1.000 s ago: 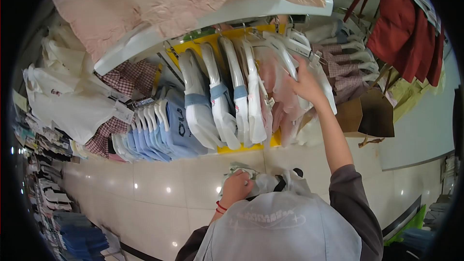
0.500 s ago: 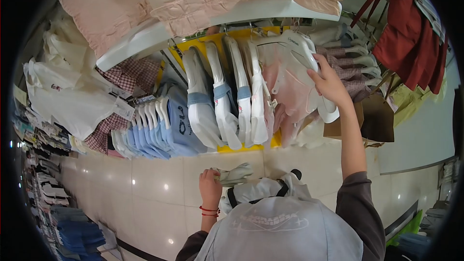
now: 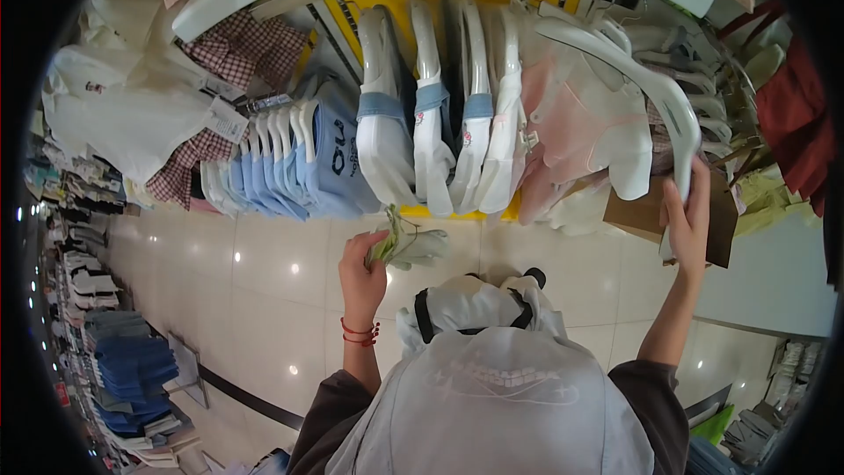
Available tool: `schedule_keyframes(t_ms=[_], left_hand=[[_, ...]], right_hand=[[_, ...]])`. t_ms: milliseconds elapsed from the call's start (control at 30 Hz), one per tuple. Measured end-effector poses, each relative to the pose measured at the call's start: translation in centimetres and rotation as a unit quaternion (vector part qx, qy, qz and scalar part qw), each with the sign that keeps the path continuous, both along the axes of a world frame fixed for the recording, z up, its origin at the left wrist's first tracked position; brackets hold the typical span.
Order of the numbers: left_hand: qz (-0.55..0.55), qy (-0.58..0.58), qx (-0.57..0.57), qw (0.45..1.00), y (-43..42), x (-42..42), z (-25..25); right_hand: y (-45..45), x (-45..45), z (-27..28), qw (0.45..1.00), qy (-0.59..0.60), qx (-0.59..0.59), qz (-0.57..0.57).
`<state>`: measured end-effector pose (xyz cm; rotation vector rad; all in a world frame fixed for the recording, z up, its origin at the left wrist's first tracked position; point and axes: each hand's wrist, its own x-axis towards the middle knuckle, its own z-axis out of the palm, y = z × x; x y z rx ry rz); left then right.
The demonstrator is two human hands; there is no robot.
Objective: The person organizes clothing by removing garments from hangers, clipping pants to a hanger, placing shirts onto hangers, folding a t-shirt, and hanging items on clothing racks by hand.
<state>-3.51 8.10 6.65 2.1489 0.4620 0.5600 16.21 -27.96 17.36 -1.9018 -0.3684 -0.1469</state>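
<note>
Grip of the right hand (image 3: pixel 694 215): thumb and fingers close to about the thickness of a white hanger (image 3: pixel 673 105), taking the arm farther from the curved white shelf (image 3: pixel 211 13), probably so that the rest stays unobstructed. On the wearer's side of the shelf, the left hand (image 3: pixel 362 268) pinches pale green cloth (image 3: pixel 418 251) between thumb and fingers, apparently at one end, leaving its folds loose. Beneath the shelf, white garments (image 3: pixel 387 145) hang edge-on, presumably to save width, as does a pink garment (image 3: pixel 571 110), turned more broadly outward.
</note>
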Motion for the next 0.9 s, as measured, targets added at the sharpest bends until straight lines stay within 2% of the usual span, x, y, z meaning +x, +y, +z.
schedule_keyframes(t_ms=[100,167,267,367,467,567,667,767,867,900], left_hand=[[-0.002,0.004,-0.018,1.000,-0.1,0.0,1.0],[-0.006,0.006,-0.034,0.999,-0.3,-0.2,1.5],[-0.029,-0.028,-0.042,0.998,-1.0,0.2,2.1],[-0.059,-0.040,-0.055,0.996,-1.9,0.7,2.9],[-0.133,-0.008,-0.019,0.991,-2.8,1.1,4.6],[-0.158,0.045,0.067,0.984,-4.2,1.1,7.2],[-0.167,0.020,0.138,0.976,-4.0,0.4,7.5],[-0.144,0.074,0.171,0.972,-3.4,-0.2,7.7],[-0.113,0.078,0.206,0.969,-3.2,-0.4,7.1],[-0.115,0.070,0.190,0.973,-3.5,-0.5,7.4]], right_hand=[[-2.7,-2.4,-2.9,0.998,-0.021,0.056,-0.003],[-4.2,-4.3,-5.1,0.995,0.030,0.077,0.055],[-3.5,-7.6,-7.4,0.996,0.044,0.061,0.052],[-0.3,-8.0,-5.3,0.977,-0.070,-0.086,0.184],[1.4,-8.2,-4.6,0.961,-0.030,-0.083,0.261],[2.1,-8.1,-3.5,0.954,-0.005,-0.077,0.289],[2.0,-7.9,-3.6,0.943,0.038,-0.076,0.323],[0.9,-7.8,-4.6,0.919,-0.004,-0.239,0.313],[0.1,-7.6,-6.6,0.958,0.100,-0.194,0.189],[-0.6,-7.3,-7.7,0.965,0.135,-0.118,0.191]])
